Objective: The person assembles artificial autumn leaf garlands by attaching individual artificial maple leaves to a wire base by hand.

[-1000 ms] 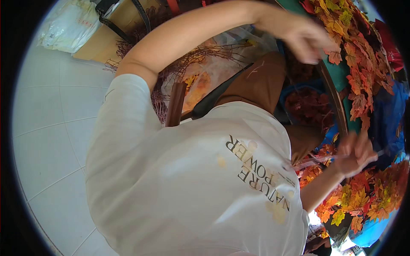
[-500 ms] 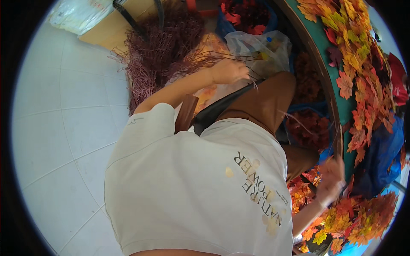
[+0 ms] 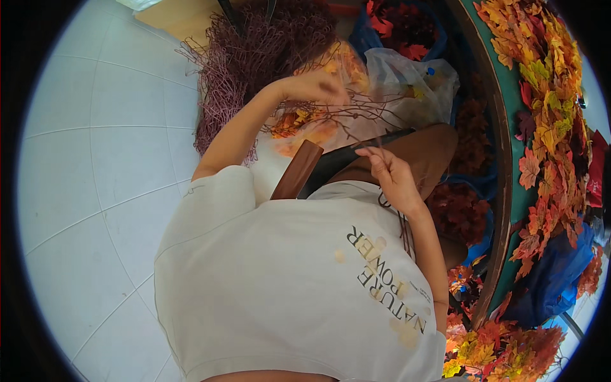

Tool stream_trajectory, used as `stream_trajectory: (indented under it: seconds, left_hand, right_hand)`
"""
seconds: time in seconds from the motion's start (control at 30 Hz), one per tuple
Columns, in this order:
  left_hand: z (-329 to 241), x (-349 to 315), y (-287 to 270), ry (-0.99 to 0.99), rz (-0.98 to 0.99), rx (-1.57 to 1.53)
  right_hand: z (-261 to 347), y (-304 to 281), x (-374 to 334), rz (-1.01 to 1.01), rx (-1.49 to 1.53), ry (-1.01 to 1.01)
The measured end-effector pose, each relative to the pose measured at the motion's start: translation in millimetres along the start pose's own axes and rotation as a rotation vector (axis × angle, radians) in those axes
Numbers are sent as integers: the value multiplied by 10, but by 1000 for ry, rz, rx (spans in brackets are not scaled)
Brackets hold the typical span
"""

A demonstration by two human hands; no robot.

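**Although maple-shaped leaves (image 3: 547,108) crowd the worktable (image 3: 520,204), the brown twigs (image 3: 366,111) look bare**

Twigs: 1 o'clock. Left hand (image 3: 315,89) at 12, beside them; blurred, cannot tell whether it grips. Right hand (image 3: 394,181) near 3, fingers curled narrow; cannot tell what, if anything, they pinch.

Progress (judged): partway. Plenty of leaves laid out; twigs leafless, and a large bundle of wiry stems (image 3: 254,63) left at 11.

Worktable: green top, brown edge curving from 1 to 4. White tiled floor (image 3: 95,223) at 9.
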State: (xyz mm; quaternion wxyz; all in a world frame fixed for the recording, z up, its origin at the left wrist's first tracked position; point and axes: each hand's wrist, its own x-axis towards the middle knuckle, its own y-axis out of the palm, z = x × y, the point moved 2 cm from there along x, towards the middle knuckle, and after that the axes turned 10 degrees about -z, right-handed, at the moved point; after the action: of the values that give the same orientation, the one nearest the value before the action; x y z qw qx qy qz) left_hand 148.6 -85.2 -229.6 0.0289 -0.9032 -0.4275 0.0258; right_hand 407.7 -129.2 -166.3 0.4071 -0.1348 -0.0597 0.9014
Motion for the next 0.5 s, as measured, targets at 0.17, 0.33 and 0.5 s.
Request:
stream_trajectory:
  seconds: [0.17,0.33,0.5]
  left_hand:
    - [834,360,-115,-196,-344,547]
    - [802,712,257,-399,117,901]
    - [702,527,-59,-151,-624,833]
  right_hand:
    - [46,104,-53,13,-150,-100]
    - [38,90,-44,-33,-232,-137]
    - [-32,41,-123,-156,237,168]
